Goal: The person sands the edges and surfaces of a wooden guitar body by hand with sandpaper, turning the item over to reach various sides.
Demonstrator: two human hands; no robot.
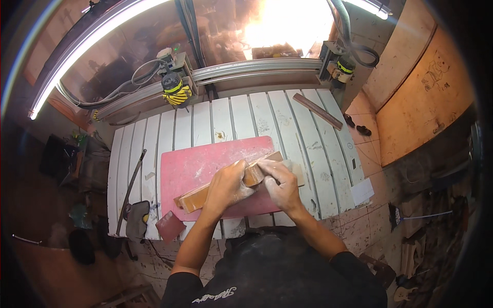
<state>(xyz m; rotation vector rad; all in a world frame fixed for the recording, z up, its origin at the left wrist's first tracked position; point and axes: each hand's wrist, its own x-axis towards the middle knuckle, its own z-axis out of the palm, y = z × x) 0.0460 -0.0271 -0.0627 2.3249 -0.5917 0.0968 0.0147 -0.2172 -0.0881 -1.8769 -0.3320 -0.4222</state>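
Note:
A long, narrow wooden piece [195, 199] lies slantwise over a pink mat [187, 164], its far end up to the right. Its side is yellow-brown, and pale dust covers part of it. My left hand [229, 183] is wrapped over its middle. Near the far end, my right hand [283, 186] pinches the wood with bent fingers, white dust on the skin. Whether a small pad or tool sits under the right fingers is hidden. Beside the right hand, a flat pale piece [297, 173] shows at the mat's edge.
The mat rests on a white slatted table [323, 164]. A dark red square sheet [170, 226], a grey cloth [137, 219] and a long dark bar [134, 179] lie at left. A brown wooden strip [318, 111] is far right. Behind runs a metal rail [257, 71] with a motor unit [175, 88].

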